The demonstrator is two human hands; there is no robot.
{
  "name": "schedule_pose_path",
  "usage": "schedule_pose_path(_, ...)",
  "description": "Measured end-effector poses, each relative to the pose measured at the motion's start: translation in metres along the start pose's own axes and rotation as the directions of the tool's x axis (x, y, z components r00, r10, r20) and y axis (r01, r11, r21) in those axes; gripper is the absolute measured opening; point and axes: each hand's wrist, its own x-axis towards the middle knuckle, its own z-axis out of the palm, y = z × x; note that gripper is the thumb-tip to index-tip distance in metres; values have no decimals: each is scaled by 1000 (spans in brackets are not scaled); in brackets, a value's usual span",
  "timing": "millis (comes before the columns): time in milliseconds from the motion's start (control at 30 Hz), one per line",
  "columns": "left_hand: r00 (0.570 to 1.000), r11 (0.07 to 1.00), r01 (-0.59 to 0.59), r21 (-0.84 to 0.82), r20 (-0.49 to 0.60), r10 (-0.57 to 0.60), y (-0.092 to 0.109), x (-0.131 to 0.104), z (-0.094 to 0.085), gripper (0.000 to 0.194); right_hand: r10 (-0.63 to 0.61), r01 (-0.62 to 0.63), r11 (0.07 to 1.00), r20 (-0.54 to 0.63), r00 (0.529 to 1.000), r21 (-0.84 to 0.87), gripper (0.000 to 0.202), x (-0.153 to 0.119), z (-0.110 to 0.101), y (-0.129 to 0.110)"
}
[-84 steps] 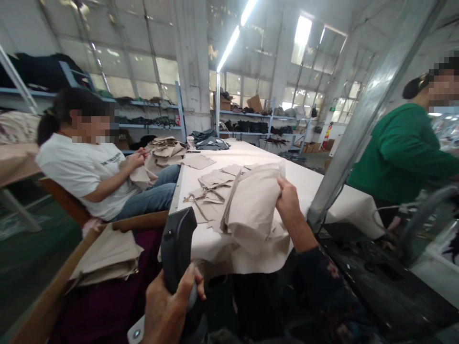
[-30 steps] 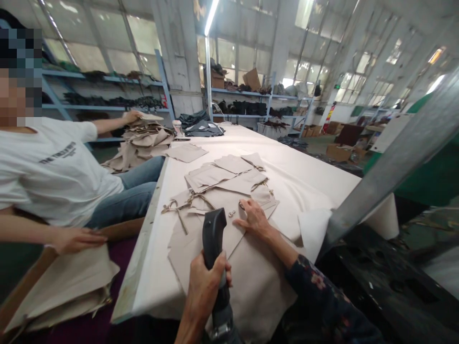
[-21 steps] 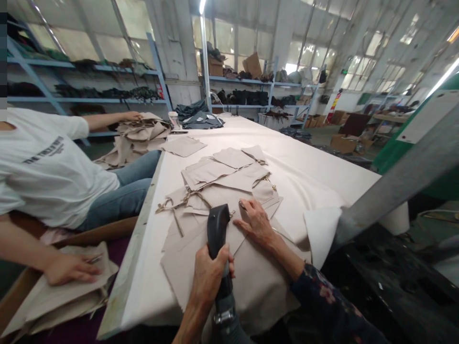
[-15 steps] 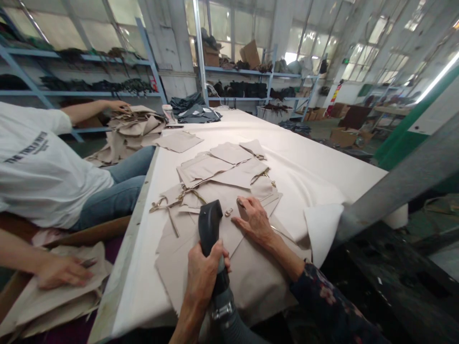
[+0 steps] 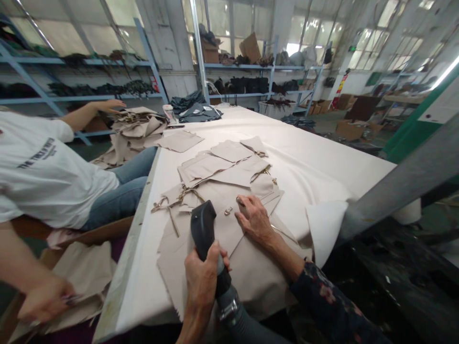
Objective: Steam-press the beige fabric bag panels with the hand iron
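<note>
My left hand [image 5: 203, 272] is wrapped round the neck of a black hose nozzle [image 5: 202, 222], whose ribbed grey hose [image 5: 238, 317] runs down to the bottom edge. The nozzle's head is over the beige fabric pieces [image 5: 201, 239], left of a small metal clasp [image 5: 228, 211] that lies on the cloth. On the other side of the clasp, my right hand [image 5: 256, 222] rests on the fabric, thumb and fingers apart. A small dark spot shows at its index fingertip; I cannot make out what it is.
Beige pieces with metal fittings [image 5: 182, 193] lie across the white-covered table [image 5: 287, 143]. On the left sits a co-worker [image 5: 57, 177], one hand over a box of beige pieces [image 5: 86, 263]. A metal post [image 5: 387, 191] slants at the right. Dark folded cloth [image 5: 199, 112] lies at the far end.
The nozzle in my left hand has shifted slightly left, away from the clasp, and its head has turned. My right hand stays nearly in place. The co-worker's near hand has moved left and down.
</note>
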Motion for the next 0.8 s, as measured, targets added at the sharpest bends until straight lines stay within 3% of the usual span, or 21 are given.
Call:
schedule_pose_path(433,992,996,81,38,-97,-77,-9,-52,-43,33,59,-59,998,-149,987,7,36,-5,-2,2)
schedule_pose_path(600,980,993,84,85,-186,-67,-16,-66,-65,34,68,-90,982,-133,989,-168,52,-34,-19,0)
schedule_pose_path(800,980,991,98,95,-185,-79,-16,-78,-72,33,271,-280,898,-75,960,-339,49,-64,-29,-9)
